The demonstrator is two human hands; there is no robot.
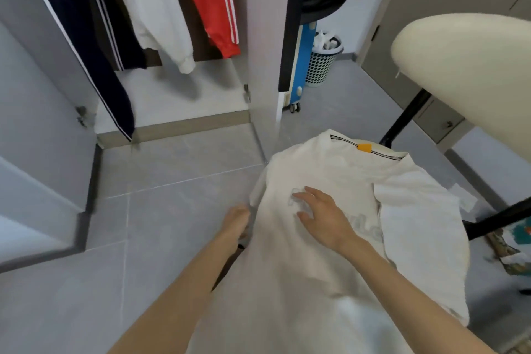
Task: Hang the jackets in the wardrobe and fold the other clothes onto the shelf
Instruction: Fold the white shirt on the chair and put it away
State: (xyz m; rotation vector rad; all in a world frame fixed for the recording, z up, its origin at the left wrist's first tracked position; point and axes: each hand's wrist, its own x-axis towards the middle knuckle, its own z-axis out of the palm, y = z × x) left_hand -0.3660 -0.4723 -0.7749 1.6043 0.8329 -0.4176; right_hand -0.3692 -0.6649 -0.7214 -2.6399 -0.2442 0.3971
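- White T-shirt lies spread on a raised surface right in front of the person, chest print up. Its long axis runs from the collar at the far end to the hem nearest the body.
- Right hand lies flat on the chest, fingers splayed, pinning the cloth.
- Left hand is at the shirt's left edge, the nearer hand to that side. It's blurred, so I cannot tell if it pinches the cloth.
- My call: the left side folds in towards the pinning hand, across the long axis.
- Count: one shirt, one sleeve showing, on the right.
- In the wardrobe, up and left, I make out three hanging: navy jacket, white jacket, red jacket.
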